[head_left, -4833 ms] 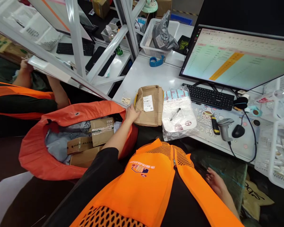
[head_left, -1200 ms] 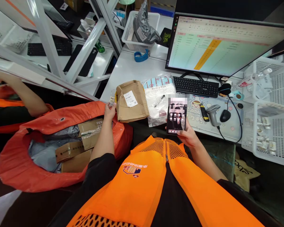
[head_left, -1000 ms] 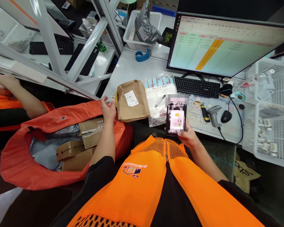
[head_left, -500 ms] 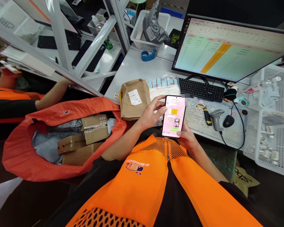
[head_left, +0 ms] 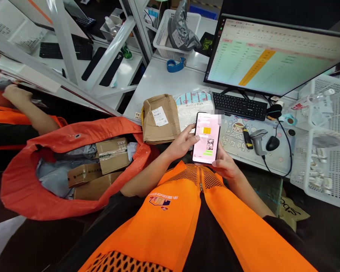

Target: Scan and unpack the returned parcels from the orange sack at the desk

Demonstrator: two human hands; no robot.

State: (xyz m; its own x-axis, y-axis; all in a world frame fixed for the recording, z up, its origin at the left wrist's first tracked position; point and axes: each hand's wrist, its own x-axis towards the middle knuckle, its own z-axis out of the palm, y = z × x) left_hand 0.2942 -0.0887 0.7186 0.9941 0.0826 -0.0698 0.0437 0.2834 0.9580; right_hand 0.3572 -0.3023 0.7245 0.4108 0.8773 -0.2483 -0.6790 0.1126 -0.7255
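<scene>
A smartphone [head_left: 206,139] with a pink chat screen is held upright in front of my vest, its screen facing me. My right hand [head_left: 228,163] grips its lower right side, the thumb at the bottom corner and the other fingers hidden behind. At the left edge, my left hand [head_left: 183,142] is closed against the phone with its thumb over the screen's side. Just beyond that hand, a crumpled brown cardboard box [head_left: 162,119] with a white label stands on the desk. A plastic-wrapped planner pad [head_left: 191,109] lies beside the box, partly behind the phone.
A red bag [head_left: 19,189] full of parcels stands open at left. A co-worker's arm [head_left: 34,109] shows beyond it. On the desk are a monitor [head_left: 272,60], keyboard [head_left: 240,105], barcode scanner [head_left: 258,141], mouse [head_left: 272,143] and tape dispenser [head_left: 175,66]. White baskets [head_left: 333,166] stand at right.
My left thumb has slid slightly down the phone's left side, and the phone sits a little further left. The co-worker's arm at left has bent back and away from the desk edge.
</scene>
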